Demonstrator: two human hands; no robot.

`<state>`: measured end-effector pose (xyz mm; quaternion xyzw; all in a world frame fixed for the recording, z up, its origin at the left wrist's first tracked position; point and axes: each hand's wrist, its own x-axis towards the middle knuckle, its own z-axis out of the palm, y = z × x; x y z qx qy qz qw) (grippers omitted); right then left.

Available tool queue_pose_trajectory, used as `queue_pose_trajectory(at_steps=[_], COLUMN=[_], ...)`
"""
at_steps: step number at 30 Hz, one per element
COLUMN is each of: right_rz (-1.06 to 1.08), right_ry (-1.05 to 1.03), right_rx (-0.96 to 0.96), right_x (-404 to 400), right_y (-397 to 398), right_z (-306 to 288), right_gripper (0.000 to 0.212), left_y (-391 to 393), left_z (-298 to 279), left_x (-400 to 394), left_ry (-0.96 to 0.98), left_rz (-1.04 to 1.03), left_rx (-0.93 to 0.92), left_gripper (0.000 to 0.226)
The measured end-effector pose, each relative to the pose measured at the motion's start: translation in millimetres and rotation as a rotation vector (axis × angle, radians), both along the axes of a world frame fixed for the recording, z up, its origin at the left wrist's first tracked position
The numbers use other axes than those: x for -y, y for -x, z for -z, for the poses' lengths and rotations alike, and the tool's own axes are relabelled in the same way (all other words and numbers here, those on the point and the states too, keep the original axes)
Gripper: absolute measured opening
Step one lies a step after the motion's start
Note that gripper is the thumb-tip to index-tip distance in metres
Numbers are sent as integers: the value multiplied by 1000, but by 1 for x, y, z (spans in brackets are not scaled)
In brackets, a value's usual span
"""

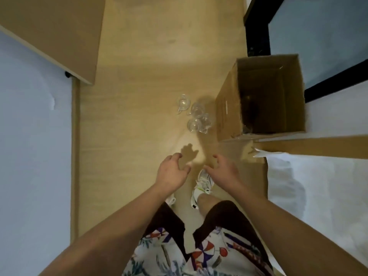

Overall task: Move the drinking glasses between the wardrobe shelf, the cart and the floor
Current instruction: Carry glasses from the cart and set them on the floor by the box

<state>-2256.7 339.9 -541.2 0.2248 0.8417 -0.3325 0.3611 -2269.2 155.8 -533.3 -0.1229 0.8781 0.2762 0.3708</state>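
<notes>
Several clear drinking glasses [196, 114] with small handles stand in a tight cluster on the light wooden floor [139, 96], left of an open cardboard box. One glass [183, 103] sits slightly apart at the cluster's upper left. My left hand [171, 172] and my right hand [223, 169] both hang above the floor short of the glasses, fingers loosely curled, each holding nothing. Neither hand touches a glass.
An open cardboard box [227, 112] stands on the floor at the right, with a loose flap [310, 145] toward me. A wooden panel [55, 32] juts in at top left. A black-framed piece of furniture [256, 30] is at top right. My sneakers [201, 188] are below my hands.
</notes>
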Motion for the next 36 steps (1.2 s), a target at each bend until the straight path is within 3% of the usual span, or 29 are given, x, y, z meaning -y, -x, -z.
queue_pose_trajectory(at_steps=[5, 10, 16, 21, 25, 30, 36], right_rz=[57, 184, 409, 666, 818, 958, 1005], right_ry=[14, 23, 49, 111, 242, 369, 460], right_rx=[33, 96, 125, 70, 60, 78, 45], right_x=[-10, -19, -20, -23, -22, -15, -18], right_y=[25, 58, 99, 126, 144, 146, 145], right_z=[83, 210, 383, 487, 520, 521, 525], right_gripper=[60, 62, 61, 58, 50, 7, 13], left_y=[33, 69, 95, 115, 127, 140, 144], left_z=[84, 213, 381, 480, 506, 506, 509], left_x=[-19, -39, -58, -82, -98, -114, -120], left_ry=[-29, -134, -257, -424, -648, -809, -893], left_rz=[-121, -275, -394, -599, -882, -1109, -1239], left_rx=[122, 164, 227, 369, 577, 662, 656], left_gripper=[55, 53, 50, 45, 34, 23, 25])
